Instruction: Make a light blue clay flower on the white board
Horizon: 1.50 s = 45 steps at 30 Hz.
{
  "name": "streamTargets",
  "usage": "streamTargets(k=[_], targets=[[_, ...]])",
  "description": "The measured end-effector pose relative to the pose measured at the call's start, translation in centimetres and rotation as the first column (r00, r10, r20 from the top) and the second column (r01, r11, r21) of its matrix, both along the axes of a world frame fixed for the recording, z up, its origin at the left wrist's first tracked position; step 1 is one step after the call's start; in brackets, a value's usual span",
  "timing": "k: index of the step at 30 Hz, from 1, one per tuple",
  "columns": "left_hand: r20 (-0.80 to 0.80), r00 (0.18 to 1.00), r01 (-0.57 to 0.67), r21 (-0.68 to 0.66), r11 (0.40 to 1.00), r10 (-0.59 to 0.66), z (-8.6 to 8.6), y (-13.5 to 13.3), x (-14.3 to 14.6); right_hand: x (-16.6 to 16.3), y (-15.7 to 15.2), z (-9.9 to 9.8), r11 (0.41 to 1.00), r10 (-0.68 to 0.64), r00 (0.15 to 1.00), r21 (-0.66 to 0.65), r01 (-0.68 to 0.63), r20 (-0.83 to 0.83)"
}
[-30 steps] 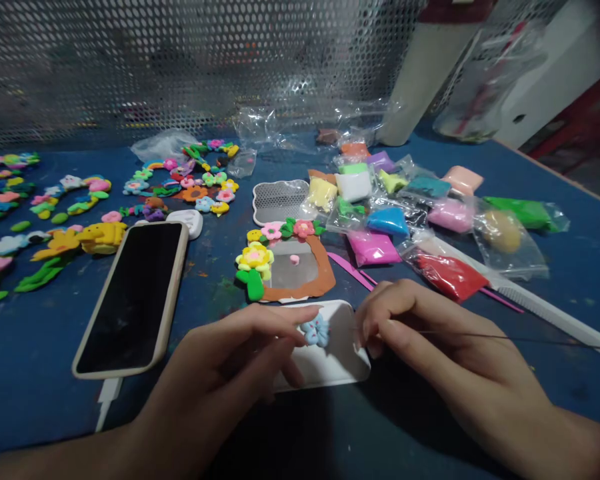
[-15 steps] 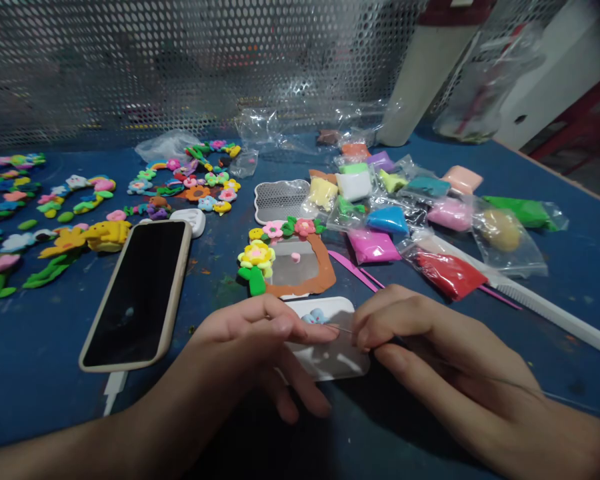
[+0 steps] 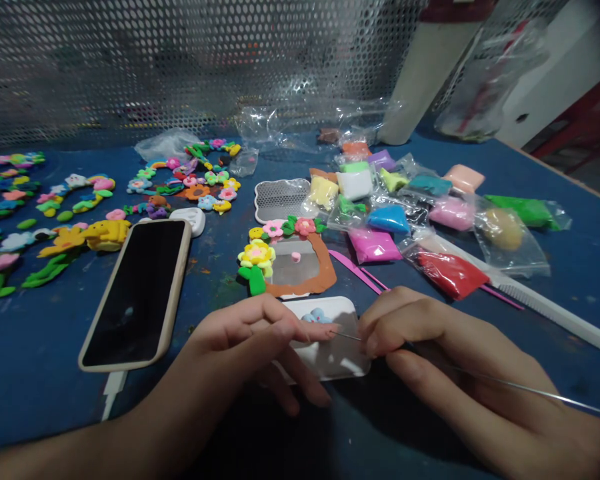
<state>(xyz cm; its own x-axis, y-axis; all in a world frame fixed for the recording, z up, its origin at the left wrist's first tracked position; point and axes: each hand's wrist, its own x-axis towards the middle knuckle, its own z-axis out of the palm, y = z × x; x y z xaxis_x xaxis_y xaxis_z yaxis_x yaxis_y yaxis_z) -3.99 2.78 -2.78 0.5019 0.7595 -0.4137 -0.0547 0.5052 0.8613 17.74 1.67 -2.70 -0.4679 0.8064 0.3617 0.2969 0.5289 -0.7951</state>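
Observation:
My right hand (image 3: 440, 353) pinches a thin metal rod (image 3: 525, 385), whose far end runs out under the wrist to the right. The rod's tip touches or nearly touches the index fingertip of my left hand (image 3: 265, 340). A tiny reddish speck seems to sit on that fingertip. My left fingers are stretched out, palm turned inward. Partly hidden below them lies a white rounded plate (image 3: 343, 357) with a light blue clay flower (image 3: 316, 316) on it. Just behind stands a clay-decorated frame (image 3: 325, 267) with brown edging, flowers and a pink clay bit (image 3: 295, 257) inside.
A phone (image 3: 140, 293) with a charging cable lies left. Bagged coloured clays (image 3: 375, 245), a white comb (image 3: 545, 307) and pink plastic tools (image 3: 353, 270) spread on the right. Finished clay pieces (image 3: 77, 193) cover the far left. A perforated metal screen (image 3: 180, 67) and a bottle (image 3: 415, 80) stand behind.
My right hand has shifted slightly right and down, showing more of the rod between the hands and behind the wrist. My left hand has barely moved.

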Motion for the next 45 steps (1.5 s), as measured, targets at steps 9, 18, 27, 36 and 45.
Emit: streamTargets(k=[9, 18, 27, 36, 45], targets=[[0.068, 0.998, 0.010, -0.069, 0.998, -0.005, -0.36, 0.16, -0.12, -0.12, 0.09, -0.01, 1.000, 0.026, 0.999, 0.009, -0.026, 0.020], [0.063, 0.998, -0.005, -0.096, 0.995, 0.011, 0.09, 0.18, 0.12, -0.05, 0.06, -0.01, 0.998, 0.057, 0.998, -0.013, -0.057, 0.028], [0.030, 0.996, -0.085, -0.142, 0.986, 0.090, 0.57, 0.14, 0.64, -0.04, 0.19, 0.07, 0.999, 0.043, 0.999, -0.012, -0.043, 0.031], [0.036, 0.995, -0.089, -0.149, 0.985, 0.096, 0.24, 0.37, 0.73, -0.14, 0.05, 0.32, 0.999, 0.032, 0.999, 0.007, -0.032, 0.011], [0.015, 0.994, -0.109, -0.156, 0.982, 0.113, 0.48, 0.37, 0.84, -0.19, 0.20, 0.37, 1.000, 0.024, 0.999, 0.014, -0.025, 0.027]])
